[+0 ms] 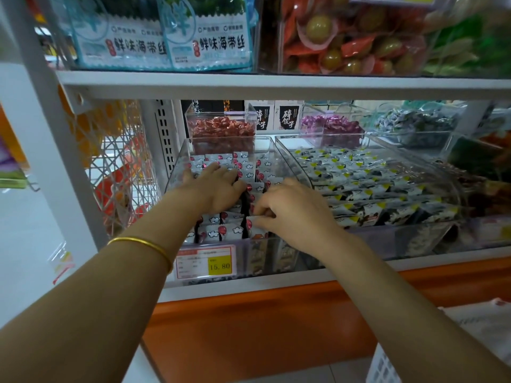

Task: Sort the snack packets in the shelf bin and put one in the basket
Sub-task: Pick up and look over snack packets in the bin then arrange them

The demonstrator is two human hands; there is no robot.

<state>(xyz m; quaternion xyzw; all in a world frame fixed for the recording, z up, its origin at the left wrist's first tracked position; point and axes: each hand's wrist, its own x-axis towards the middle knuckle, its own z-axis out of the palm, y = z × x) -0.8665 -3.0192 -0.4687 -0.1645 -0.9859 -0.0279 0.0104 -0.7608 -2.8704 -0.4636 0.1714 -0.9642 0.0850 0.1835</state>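
Mid-sort in the clear plastic bin (176, 172), left grip (215, 189) lies spread on white red-dotted snack packets (221, 231), right grip (293, 210) pinches one that next needs lifting out.

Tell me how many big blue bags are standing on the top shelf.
2. The left blue bag is farthest left; the right blue bag overlaps its edge. More may be hidden behind them.
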